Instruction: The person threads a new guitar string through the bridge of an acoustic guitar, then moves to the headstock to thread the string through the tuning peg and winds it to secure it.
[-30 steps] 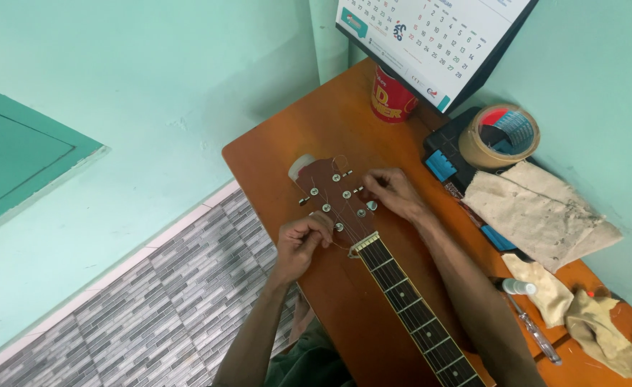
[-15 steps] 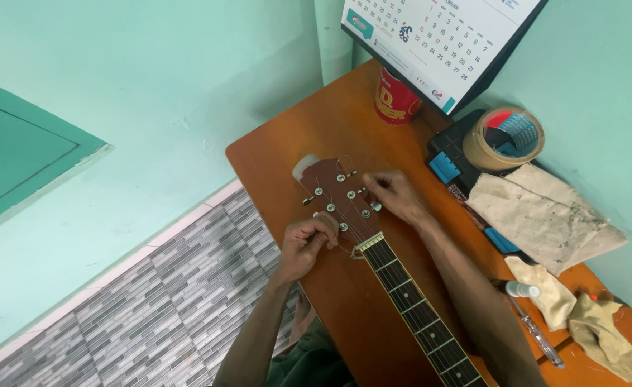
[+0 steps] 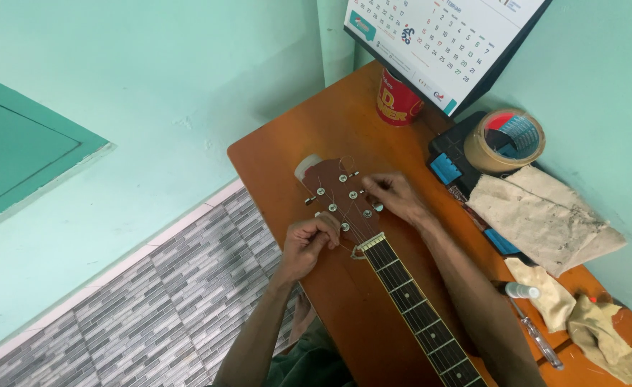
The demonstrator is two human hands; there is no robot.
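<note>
From the head view, a guitar headstock (image 3: 337,195) is lying flat on the orange-brown worktop (image 3: 287,154), its neck (image 3: 420,315) running toward the near right edge of the scene; silver tuning posts are showing in two rows on its face. The left hand (image 3: 307,246) is sitting at the near left side of the headstock, its grip curled together and pinching a tuning peg (image 3: 339,228) on that edge; the right hand (image 3: 395,196) is resting on the right side of the headstock, fingertips drawn together at a peg (image 3: 377,207) there, though whether they are actually clamping it I cannot tell; both forearms are reaching in from the near edge. At the far end of the worktop a red tin cup (image 3: 396,100) is standing just below a calendar (image 3: 441,39) that is leaning against the pale green wall; to the right a roll of tan tape (image 3: 508,140) is sitting on a dark box (image 3: 451,159); a soiled cloth (image 3: 545,218) is lying beside it, near the right wall; further near-right, crumpled rags (image 3: 595,330) and a screwdriver (image 3: 538,344) are lying on the worktop, well apart from the hands; grey tiled floor (image 3: 151,315) is showing at the left.
</note>
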